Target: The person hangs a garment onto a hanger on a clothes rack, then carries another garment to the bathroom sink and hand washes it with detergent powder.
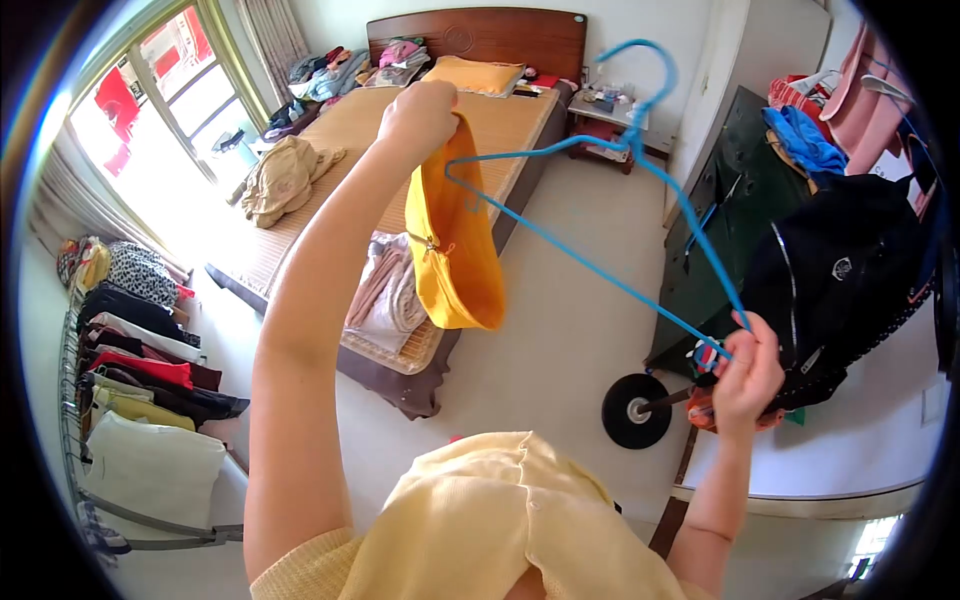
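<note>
My left hand (418,117) is raised at the upper middle, fingers closed on the top edge of a yellow garment (440,262). The garment hangs down with its opening gaping, and a small metal fastener shows near its left side. On the right, my right hand (746,375) grips one corner of a blue clothes hanger (590,272). The hanger is tilted, its hook pointing up and its far corner overlapping the right edge of the yellow garment in this view. No clothing hangs on it.
Behind stands a bed (340,135) with folded clothes (385,293) on its near corner. A rack of clothes (150,375) runs along the left. At right are a dark green cabinet (715,225), a black jacket (830,270) and a round black stand base (637,411).
</note>
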The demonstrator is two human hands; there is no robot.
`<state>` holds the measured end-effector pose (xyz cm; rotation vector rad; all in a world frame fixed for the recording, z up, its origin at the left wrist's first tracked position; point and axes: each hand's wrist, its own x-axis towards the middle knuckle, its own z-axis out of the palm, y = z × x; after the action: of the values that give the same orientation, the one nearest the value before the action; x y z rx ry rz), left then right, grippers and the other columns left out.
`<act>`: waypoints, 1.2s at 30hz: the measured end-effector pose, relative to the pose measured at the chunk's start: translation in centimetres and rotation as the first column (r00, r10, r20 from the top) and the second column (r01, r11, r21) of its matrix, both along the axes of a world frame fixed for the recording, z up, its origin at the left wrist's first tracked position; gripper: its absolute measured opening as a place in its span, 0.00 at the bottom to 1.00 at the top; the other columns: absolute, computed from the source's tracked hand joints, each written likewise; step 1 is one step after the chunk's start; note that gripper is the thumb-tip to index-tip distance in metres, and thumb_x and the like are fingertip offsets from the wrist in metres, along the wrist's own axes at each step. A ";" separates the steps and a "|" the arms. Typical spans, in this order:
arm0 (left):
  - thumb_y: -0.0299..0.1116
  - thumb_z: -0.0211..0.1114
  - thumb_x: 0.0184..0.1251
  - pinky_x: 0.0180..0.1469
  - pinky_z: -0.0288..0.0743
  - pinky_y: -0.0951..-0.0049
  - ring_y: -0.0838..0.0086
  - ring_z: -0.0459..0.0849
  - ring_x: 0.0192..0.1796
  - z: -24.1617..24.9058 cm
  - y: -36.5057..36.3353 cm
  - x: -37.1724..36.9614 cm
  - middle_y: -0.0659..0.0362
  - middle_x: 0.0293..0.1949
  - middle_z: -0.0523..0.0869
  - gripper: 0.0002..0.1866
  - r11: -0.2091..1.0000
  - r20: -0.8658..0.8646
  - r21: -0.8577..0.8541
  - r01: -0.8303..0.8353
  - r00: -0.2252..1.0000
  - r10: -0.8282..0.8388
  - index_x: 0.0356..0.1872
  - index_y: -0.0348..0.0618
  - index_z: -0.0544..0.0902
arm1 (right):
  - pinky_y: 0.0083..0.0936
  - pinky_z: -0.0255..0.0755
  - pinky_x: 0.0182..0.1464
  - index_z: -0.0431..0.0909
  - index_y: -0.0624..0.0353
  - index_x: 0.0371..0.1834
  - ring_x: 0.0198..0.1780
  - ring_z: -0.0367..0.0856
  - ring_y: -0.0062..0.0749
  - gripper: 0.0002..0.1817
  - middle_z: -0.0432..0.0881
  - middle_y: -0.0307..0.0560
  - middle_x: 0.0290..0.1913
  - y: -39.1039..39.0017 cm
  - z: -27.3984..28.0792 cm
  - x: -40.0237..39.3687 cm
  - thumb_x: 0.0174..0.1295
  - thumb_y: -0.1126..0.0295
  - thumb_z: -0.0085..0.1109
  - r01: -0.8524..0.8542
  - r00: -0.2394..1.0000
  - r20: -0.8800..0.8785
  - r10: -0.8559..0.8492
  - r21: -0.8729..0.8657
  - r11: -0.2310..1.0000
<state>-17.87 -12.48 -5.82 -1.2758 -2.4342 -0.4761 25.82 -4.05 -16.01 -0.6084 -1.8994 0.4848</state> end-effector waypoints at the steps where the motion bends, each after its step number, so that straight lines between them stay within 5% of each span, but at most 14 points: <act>1: 0.34 0.63 0.56 0.54 0.76 0.58 0.56 0.83 0.51 -0.2 -0.7 -0.4 0.51 0.47 0.85 0.14 1.000 0.027 -0.011 -0.013 1.000 0.013 0.44 0.47 0.84 | 0.20 0.66 0.19 0.77 0.62 0.49 0.17 0.74 0.20 0.10 0.75 0.38 0.19 -0.1 -0.9 -1.9 0.72 0.72 0.48 -0.024 0.999 0.022 0.023 0.046 0.999; 4: 0.34 0.61 0.54 0.54 0.76 0.58 0.57 0.83 0.51 -0.7 -2.7 -2.0 0.52 0.47 0.85 0.14 0.999 0.117 -0.022 -0.035 0.992 0.037 0.42 0.47 0.85 | 0.28 0.70 0.22 0.76 0.62 0.50 0.19 0.79 0.34 0.11 0.79 0.44 0.22 -0.9 -4.2 -8.5 0.67 0.75 0.52 -0.097 0.994 0.075 0.083 0.209 0.973; 10: 0.35 0.60 0.54 0.48 0.75 0.61 0.57 0.83 0.44 0.3 -8.4 -4.9 0.48 0.42 0.85 0.13 0.988 0.298 -0.122 -0.099 0.945 0.132 0.38 0.44 0.86 | 0.28 0.69 0.21 0.76 0.61 0.46 0.19 0.77 0.35 0.07 0.78 0.45 0.21 -4.5 -9.6 -19.1 0.66 0.76 0.55 -0.282 0.959 0.044 0.279 0.235 0.930; 12: 0.37 0.59 0.55 0.46 0.75 0.61 0.56 0.83 0.41 -0.1 -11.0 -5.1 0.47 0.39 0.84 0.13 0.992 0.384 -0.074 -0.102 0.915 0.123 0.36 0.43 0.86 | 0.23 0.70 0.22 0.75 0.62 0.46 0.18 0.76 0.28 0.06 0.76 0.42 0.21 -5.2 -10.2 -21.5 0.70 0.73 0.51 -0.291 0.952 -0.056 0.302 0.150 0.945; 15: 0.39 0.59 0.57 0.45 0.74 0.63 0.59 0.81 0.38 -1.9 -14.1 -5.7 0.48 0.35 0.83 0.14 0.955 -0.019 0.286 0.079 0.997 -0.077 0.38 0.41 0.83 | 0.19 0.69 0.23 0.74 0.63 0.45 0.19 0.75 0.21 0.07 0.75 0.39 0.22 -6.9 -10.3 -24.9 0.73 0.71 0.48 -0.410 0.896 -0.182 0.406 0.016 0.912; 18: 0.41 0.59 0.59 0.44 0.72 0.65 0.64 0.80 0.37 -1.6 -16.1 -6.7 0.51 0.33 0.82 0.15 0.882 0.265 0.467 0.069 0.940 -0.214 0.41 0.43 0.81 | 0.20 0.69 0.23 0.74 0.61 0.44 0.20 0.75 0.21 0.07 0.77 0.38 0.24 -8.7 -10.5 -28.5 0.73 0.70 0.48 -0.495 0.839 -0.299 0.455 -0.074 0.865; 23: 0.51 0.62 0.60 0.38 0.71 0.69 0.71 0.79 0.31 -1.4 -20.2 -7.8 0.57 0.27 0.81 0.21 0.933 0.288 0.331 0.141 0.927 -0.242 0.39 0.41 0.82 | 0.15 0.69 0.26 0.72 0.60 0.48 0.23 0.74 0.17 0.08 0.76 0.38 0.30 -11.3 -10.2 -33.2 0.74 0.68 0.48 -0.696 0.717 -0.409 0.564 -0.378 0.611; 26: 0.54 0.63 0.58 0.34 0.71 0.69 0.72 0.78 0.25 -0.9 -21.3 -7.4 0.59 0.21 0.79 0.23 0.981 0.291 0.141 -0.133 0.953 0.088 0.31 0.41 0.85 | 0.15 0.69 0.30 0.71 0.60 0.51 0.27 0.76 0.18 0.10 0.76 0.38 0.32 -12.3 -11.9 -34.8 0.73 0.66 0.50 -0.794 0.585 -0.432 0.686 -0.477 0.376; 31: 0.57 0.63 0.59 0.32 0.70 0.70 0.73 0.74 0.22 -2.0 -24.5 -9.0 0.61 0.16 0.75 0.24 0.953 0.171 0.098 -0.288 0.948 0.269 0.28 0.43 0.87 | 0.19 0.69 0.48 0.63 0.59 0.67 0.49 0.78 0.24 0.29 0.79 0.39 0.41 -15.7 -13.9 -36.4 0.67 0.59 0.60 -0.822 0.376 -0.520 0.766 -0.569 0.017; 34: 0.56 0.63 0.61 0.30 0.68 0.69 0.74 0.70 0.20 -2.5 -27.2 -8.9 0.61 0.15 0.73 0.25 0.931 0.094 0.108 -0.350 0.935 0.341 0.23 0.40 0.82 | 0.27 0.63 0.60 0.54 0.58 0.74 0.60 0.72 0.29 0.42 0.77 0.41 0.54 -16.5 -17.2 -37.8 0.61 0.58 0.66 -0.724 0.237 -0.165 0.957 -0.687 0.061; 36: 0.55 0.63 0.61 0.28 0.67 0.70 0.75 0.68 0.19 -2.5 -29.4 -8.6 0.62 0.14 0.72 0.26 0.914 0.094 0.098 -0.394 0.918 0.386 0.20 0.38 0.78 | 0.34 0.62 0.62 0.62 0.57 0.70 0.63 0.69 0.37 0.39 0.77 0.46 0.60 -18.6 -19.5 -38.8 0.56 0.60 0.69 -0.832 0.215 -0.015 0.977 -0.526 0.175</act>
<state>-26.51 -41.88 -8.29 -0.7061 -2.5907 -0.5457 -13.02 -22.64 -35.51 0.4258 -2.3566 1.7792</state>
